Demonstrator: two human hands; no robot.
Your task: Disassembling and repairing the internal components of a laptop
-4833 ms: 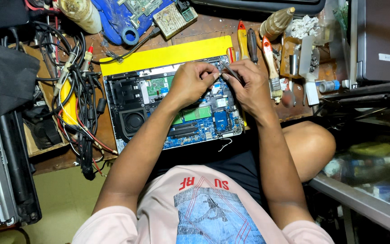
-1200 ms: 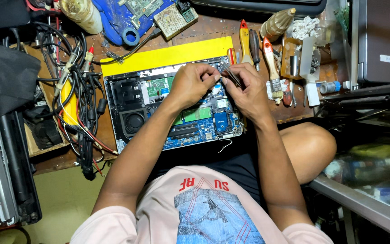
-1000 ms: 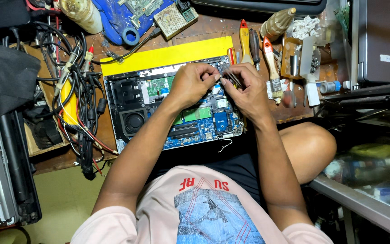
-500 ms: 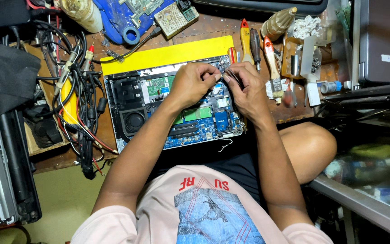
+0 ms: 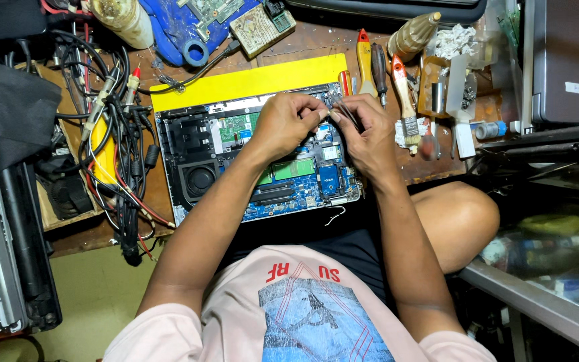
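While both hands meet above the opened laptop [image 5: 236, 161], left hand [image 5: 288, 124] pinches narrow; right hand [image 5: 368, 134] grips thin tweezers [image 5: 350, 115].

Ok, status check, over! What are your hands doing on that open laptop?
Left hand and right hand meet over the open laptop, upper right corner. Right hand pinches thin tweezers. Brush and screwdrivers lie alongside, apart.

Blue and green circuit board in the opened laptop [image 5: 256, 161], yellow mat [image 5: 249, 82] behind it, orange-handled brush [image 5: 405, 100], red and black cable tangle [image 5: 118, 154], pale pink T-shirt [image 5: 289, 312] with blue print and red lettering, brown wooden bench [image 5: 430, 167].
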